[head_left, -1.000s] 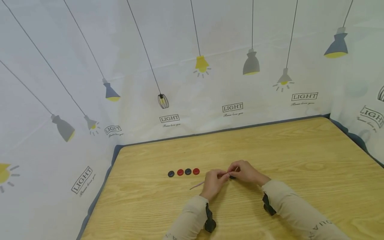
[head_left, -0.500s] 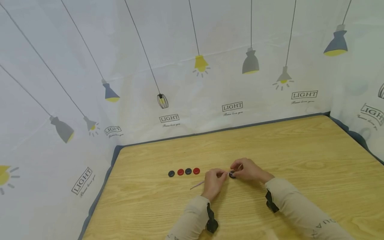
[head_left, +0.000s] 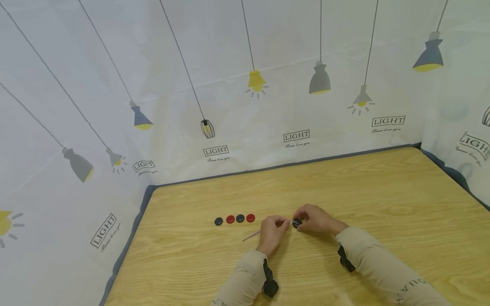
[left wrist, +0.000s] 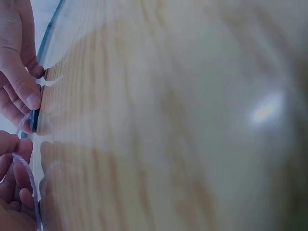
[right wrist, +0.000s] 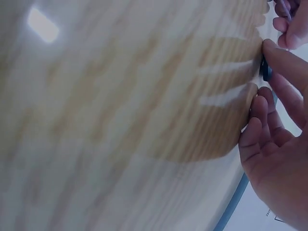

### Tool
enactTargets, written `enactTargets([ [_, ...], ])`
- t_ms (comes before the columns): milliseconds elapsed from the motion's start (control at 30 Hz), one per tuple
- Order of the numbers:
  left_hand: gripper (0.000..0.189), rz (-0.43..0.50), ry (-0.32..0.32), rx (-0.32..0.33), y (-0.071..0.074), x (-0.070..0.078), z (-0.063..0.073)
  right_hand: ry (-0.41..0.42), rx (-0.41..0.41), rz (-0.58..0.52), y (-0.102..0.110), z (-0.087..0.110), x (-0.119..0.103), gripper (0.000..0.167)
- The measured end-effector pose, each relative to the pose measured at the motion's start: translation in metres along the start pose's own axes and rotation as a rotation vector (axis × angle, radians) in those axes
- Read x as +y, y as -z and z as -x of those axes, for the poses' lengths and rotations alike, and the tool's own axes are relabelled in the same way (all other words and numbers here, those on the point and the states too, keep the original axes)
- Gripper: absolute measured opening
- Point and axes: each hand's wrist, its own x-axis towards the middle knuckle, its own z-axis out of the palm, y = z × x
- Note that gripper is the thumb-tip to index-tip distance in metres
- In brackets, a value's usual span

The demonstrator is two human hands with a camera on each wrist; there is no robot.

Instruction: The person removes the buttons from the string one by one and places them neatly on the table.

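Observation:
My left hand [head_left: 272, 231] pinches a thin lilac cord [head_left: 250, 236], whose tail trails left over the table. In the left wrist view the cord [left wrist: 32, 178] loops over the fingers, and a short stretch runs up to a dark disc [left wrist: 34, 120]. My right hand [head_left: 315, 219] holds this black button-like disc [head_left: 296, 223] by its edge, between thumb and finger, close to the table top. The cord reaches the disc's face; whether it passes through a hole is too small to tell. In the right wrist view the disc [right wrist: 266, 71] stands out under the thumb and forefinger.
Left of the hands lies a row of similar discs in turn black [head_left: 218, 221], red [head_left: 230, 219], black [head_left: 240, 218] and red [head_left: 250, 218]. The wooden table [head_left: 183, 255] meets a white lamp-printed curtain [head_left: 260, 114] at the back and sides.
My right hand has drawn slightly right, away from the left, and its fingers have gone from the cord's end down to the black disc. The left hand has barely moved.

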Motion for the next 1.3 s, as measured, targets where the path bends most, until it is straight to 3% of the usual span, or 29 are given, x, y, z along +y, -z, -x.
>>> enactTargets([
  [233,0.012,0.019,-0.008,0.002,0.003,0.0,0.001,-0.031,-0.006,-0.06,0.002,0.0,-0.001,0.02],
  [400,0.01,0.059,-0.033,0.009,0.006,0.0,0.003,-0.007,-0.004,-0.068,0.004,0.0,-0.004,0.021],
  [800,0.01,0.134,-0.011,-0.035,0.01,-0.001,0.002,0.026,-0.011,-0.096,0.003,-0.004,-0.014,0.022],
  [1300,0.01,0.179,0.028,-0.069,0.014,0.001,0.002,0.054,0.073,-0.145,-0.005,-0.003,-0.028,0.026],
])
